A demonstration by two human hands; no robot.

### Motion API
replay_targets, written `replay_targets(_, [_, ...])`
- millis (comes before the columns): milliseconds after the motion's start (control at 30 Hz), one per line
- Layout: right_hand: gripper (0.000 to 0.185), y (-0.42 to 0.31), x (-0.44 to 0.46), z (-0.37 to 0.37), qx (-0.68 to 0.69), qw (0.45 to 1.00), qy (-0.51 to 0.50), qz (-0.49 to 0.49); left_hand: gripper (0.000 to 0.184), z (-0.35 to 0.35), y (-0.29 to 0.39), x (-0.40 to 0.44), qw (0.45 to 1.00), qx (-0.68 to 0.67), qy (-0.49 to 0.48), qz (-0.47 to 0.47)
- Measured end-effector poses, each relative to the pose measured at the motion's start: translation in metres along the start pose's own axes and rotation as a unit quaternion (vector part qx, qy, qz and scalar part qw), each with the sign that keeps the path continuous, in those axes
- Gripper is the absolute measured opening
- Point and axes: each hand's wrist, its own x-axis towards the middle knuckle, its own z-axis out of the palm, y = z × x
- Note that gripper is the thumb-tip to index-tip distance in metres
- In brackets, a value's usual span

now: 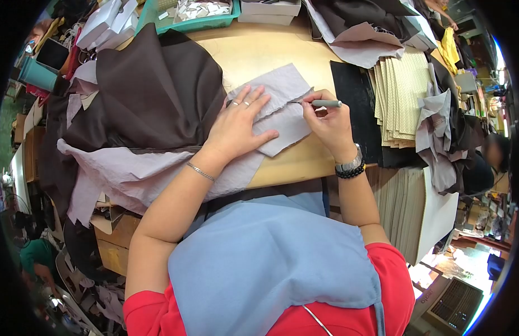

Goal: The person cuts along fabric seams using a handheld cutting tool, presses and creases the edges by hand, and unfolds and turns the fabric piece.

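My left hand (pixel 237 126) lies flat with fingers spread on a pale grey-lilac sheet of material (pixel 279 84) on the wooden tabletop. Pinched in my right hand (pixel 327 117) is a grey pen-like tool (pixel 327 103), its thin tip at the ragged edge between the upper sheet and a lower pale piece (pixel 285 131). Left of my left hand a large dark brown piece of leather-like material (pixel 153 89) is bunched up, its pale underside (pixel 125 168) turned out along the table's front.
Stacked cream textured sheets (pixel 402 101) lie on the right beside a black strip (pixel 352 106). A teal tray (pixel 186 22) with white bits stands at the back. More dark material (pixel 371 22) lies at the back right. Another person (pixel 38 260) is at the far left.
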Motion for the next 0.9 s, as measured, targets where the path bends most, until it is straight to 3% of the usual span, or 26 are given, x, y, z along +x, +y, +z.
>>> replay_targets(700, [0.007, 0.005, 0.003, 0.001, -0.059, 0.998, -0.007, -0.023, 0.081, 0.003, -0.002, 0.0, 1.0, -0.024, 0.004, -0.004])
replay_targets(900, [0.007, 0.008, 0.011, -0.008, -0.111, 0.992, 0.056, -0.029, 0.08, 0.002, -0.002, 0.0, 1.0, -0.031, 0.002, -0.005])
